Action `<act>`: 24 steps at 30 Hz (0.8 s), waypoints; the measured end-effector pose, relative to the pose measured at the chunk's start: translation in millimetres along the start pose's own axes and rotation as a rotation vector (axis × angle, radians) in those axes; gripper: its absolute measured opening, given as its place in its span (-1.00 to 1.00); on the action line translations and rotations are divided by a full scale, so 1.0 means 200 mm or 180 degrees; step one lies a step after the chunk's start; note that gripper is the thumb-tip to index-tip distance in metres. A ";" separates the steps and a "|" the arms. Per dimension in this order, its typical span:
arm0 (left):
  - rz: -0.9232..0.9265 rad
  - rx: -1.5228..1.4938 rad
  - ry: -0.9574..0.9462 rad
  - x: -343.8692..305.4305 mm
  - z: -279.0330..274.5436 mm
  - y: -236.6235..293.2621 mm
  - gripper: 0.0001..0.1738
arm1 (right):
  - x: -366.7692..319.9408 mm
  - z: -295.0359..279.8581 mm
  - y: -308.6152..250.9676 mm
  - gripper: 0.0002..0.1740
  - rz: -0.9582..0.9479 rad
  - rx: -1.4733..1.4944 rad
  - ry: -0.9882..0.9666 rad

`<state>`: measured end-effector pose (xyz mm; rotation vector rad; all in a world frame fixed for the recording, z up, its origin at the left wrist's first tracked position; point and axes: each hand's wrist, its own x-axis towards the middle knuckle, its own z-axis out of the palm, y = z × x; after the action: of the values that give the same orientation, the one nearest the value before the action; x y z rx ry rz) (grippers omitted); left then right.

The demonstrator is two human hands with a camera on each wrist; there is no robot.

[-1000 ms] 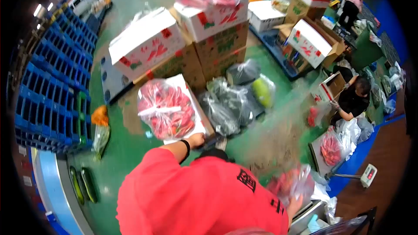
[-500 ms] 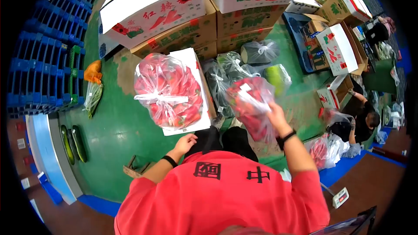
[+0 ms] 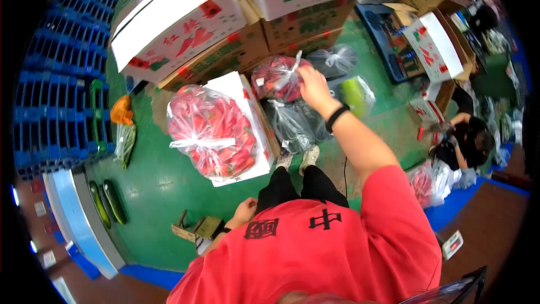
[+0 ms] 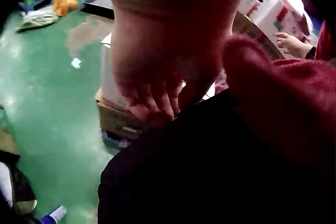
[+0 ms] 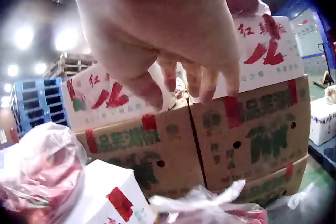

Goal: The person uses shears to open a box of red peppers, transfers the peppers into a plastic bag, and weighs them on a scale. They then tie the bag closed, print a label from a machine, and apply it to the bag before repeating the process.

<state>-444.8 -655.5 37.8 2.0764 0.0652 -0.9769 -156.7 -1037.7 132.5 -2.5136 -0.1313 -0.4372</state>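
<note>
My right hand [image 3: 315,87] is over a tied clear bag of red peppers [image 3: 275,81], which sits on other bagged vegetables [image 3: 295,124] on the floor. In the right wrist view that hand [image 5: 163,40] hangs with fingers loosely bent and nothing between them, above the bag's knotted top [image 5: 220,198]. My left hand [image 3: 244,212] is down beside my thigh; in the left wrist view its loosely curled fingers [image 4: 142,95] hold nothing. A larger bag of red peppers [image 3: 211,129] rests on a white carton [image 3: 264,157] just left of the smaller bag.
Stacked cartons [image 3: 225,59] stand straight ahead. Blue pallets [image 3: 62,90] rise at the left, with dark green gourds [image 3: 114,202] on the floor nearby. A green bagged vegetable [image 3: 353,98] lies right of the pile. Another person [image 3: 478,141] crouches at the right near open boxes.
The small pepper bag came from my right side, moved forward in my right hand, and now sits on the bagged pile, let go. My left hand left the carton and dropped beside my thigh.
</note>
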 end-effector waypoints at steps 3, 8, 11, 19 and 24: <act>0.0210 -0.0095 -0.0842 0.24 -0.03 0.25 -0.77 | -0.59 -0.23 0.14 -0.64 0.0467 -0.0133 -0.0395; 0.0967 0.1032 -0.1163 0.58 0.12 0.75 -0.74 | -1.90 -0.72 0.49 -0.67 0.2718 -0.0283 -0.0569; 0.1549 0.1954 -0.1094 0.75 0.37 1.13 -0.75 | -2.56 -1.11 0.54 -0.64 0.4128 -0.0925 0.0151; 0.2946 0.3184 -0.2370 0.75 2.01 2.32 -0.64 | -3.99 -1.99 0.33 -0.46 0.6461 -0.3305 0.2323; 0.4122 0.3182 -0.3641 0.25 3.32 2.80 -0.44 | -4.46 -1.97 0.14 -0.49 0.7707 -0.3083 0.2120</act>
<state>-618.6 -1502.3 133.3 1.3218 -2.3556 -1.1670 -1101.1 -1279.0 124.2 -1.0665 3.1877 -0.0926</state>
